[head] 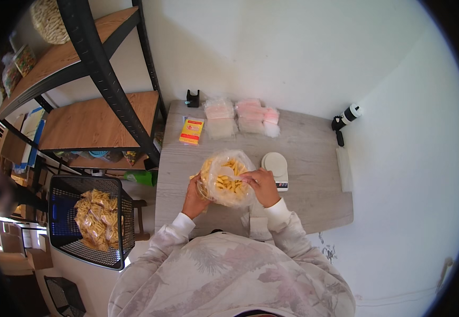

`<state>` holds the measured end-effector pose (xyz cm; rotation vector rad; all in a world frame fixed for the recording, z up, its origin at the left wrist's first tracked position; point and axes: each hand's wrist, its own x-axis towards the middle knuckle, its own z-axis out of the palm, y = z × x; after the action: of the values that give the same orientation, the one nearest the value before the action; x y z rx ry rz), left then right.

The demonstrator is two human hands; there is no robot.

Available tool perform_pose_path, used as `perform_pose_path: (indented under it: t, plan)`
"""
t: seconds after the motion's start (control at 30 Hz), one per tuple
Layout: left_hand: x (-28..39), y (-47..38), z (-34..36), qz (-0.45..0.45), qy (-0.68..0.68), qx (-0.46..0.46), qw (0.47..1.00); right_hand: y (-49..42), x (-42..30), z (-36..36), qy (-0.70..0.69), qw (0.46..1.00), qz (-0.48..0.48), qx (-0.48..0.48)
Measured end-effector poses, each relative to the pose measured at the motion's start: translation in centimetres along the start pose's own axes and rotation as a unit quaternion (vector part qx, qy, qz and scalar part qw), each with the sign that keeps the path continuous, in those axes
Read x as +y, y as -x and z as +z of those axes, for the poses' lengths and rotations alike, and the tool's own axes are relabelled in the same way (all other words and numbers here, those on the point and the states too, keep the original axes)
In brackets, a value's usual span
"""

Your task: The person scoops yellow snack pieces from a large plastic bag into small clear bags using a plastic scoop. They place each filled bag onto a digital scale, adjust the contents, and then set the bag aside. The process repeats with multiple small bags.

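My left hand (196, 198) grips the side of a large clear plastic bag (209, 190) of yellow snack pieces (230, 185). The bag's mouth faces up and stands wide. At its right edge, my right hand (262, 185) pinches the end of a whitish translucent scoop (226, 172), whose head lies among the pieces. Just beyond that hand is a white kitchen scale (275, 165), its display partly covered by the hand. Stacks of clear small bags (220, 118) and pink-tinted bags (250, 115) lie at the table's far side. Flat pale packets (259, 228) lie near my body.
On the wooden table (312, 154) are a yellow and red packet (191, 131), a black holder (192, 98) and a white and black bottle (348, 115). A dark crate (57, 237) at the left holds filled snack bags (96, 218). Metal shelving (98, 123) rises beside it; a person (5, 194) is at far left.
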<state>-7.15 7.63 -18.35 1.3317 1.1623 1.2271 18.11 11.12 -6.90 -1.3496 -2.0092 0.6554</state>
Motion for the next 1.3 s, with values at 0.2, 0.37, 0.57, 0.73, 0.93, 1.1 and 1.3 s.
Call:
perform_pose_path:
  t: [0.2,0.37,0.57,0.73,0.93,1.1,1.3]
  plan:
    - [0.1,-0.4,-0.3,0.004,-0.090,-0.005,0.996,1.4,0.3,1.9,0.055,0.996,-0.013,0.062]
    - [-0.8,0.1,-0.4,-0.019,-0.021,0.032,0.999,0.8,-1.3,0.6,-0.070,0.995,0.066,-0.011]
    - [-0.2,-0.3,0.0,0.015,-0.130,0.030,0.991,2.5,0.8,3.4,0.027,0.997,0.000,0.077]
    - [1.6,0.4,0.1,0.015,-0.184,0.061,0.981,2.1,-0.7,1.7,0.012,0.997,0.037,0.069]
    - [2.3,0.3,0.1,0.040,-0.231,0.058,0.970,2.5,-1.5,1.5,-0.041,0.994,0.081,0.054]
    - [1.1,-0.1,0.5,0.033,-0.149,0.071,0.986,2.8,-0.8,2.5,-0.047,0.990,0.102,0.087]
    - [0.7,-0.1,0.6,0.039,-0.083,0.074,0.993,2.5,-0.9,1.6,-0.133,0.973,0.184,0.031]
